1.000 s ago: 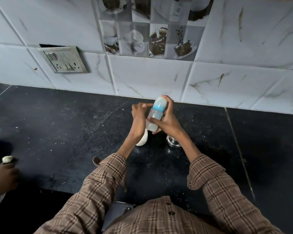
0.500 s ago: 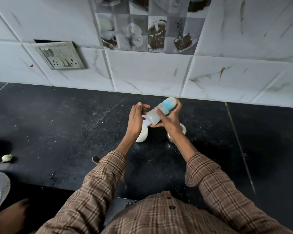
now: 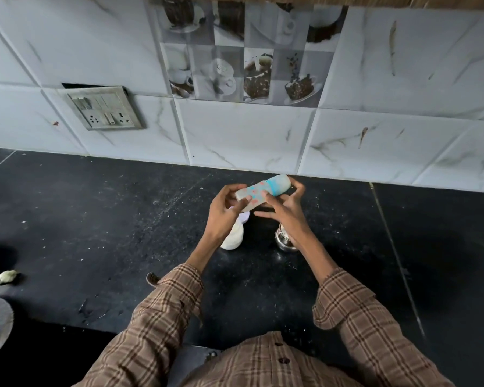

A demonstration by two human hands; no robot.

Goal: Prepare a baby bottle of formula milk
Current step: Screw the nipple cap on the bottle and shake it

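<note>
A person in a checked shirt stands at a black counter [image 3: 95, 219], holding a capped baby bottle [image 3: 263, 192] above its back edge. A second ago it stood nearly upright; now it lies almost sideways, rolled between both hands. The left hand [image 3: 224, 212] curls round its base, and the right hand [image 3: 284, 208] pinches its middle. The formula is probably being mixed.

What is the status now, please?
Both hands, left and right, hold bottle, tilted almost flat, cap on. White jar, steel cup stand below.
</note>
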